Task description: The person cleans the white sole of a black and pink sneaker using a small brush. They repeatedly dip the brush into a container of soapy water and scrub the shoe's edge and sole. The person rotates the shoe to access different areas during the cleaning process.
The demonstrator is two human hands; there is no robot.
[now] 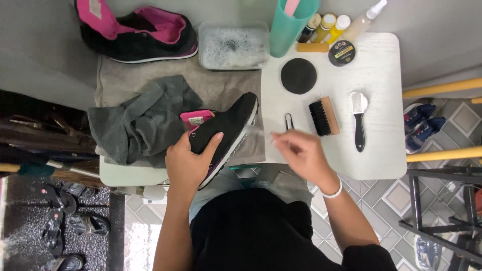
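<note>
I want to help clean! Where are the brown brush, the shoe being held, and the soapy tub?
brown brush (324, 116), head view, on its black bristles.
black shoe (228, 123), head view, on its dark upper, held by the left hand (188, 163).
soapy tub (233, 46), head view, on the foamy water.

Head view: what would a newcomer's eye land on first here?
The black shoe with a pink tongue, gripped by the left hand at the centre over a grey towel. Next, the right hand hovering empty near the wooden brush on the white table. A matching shoe lies top left.
</note>
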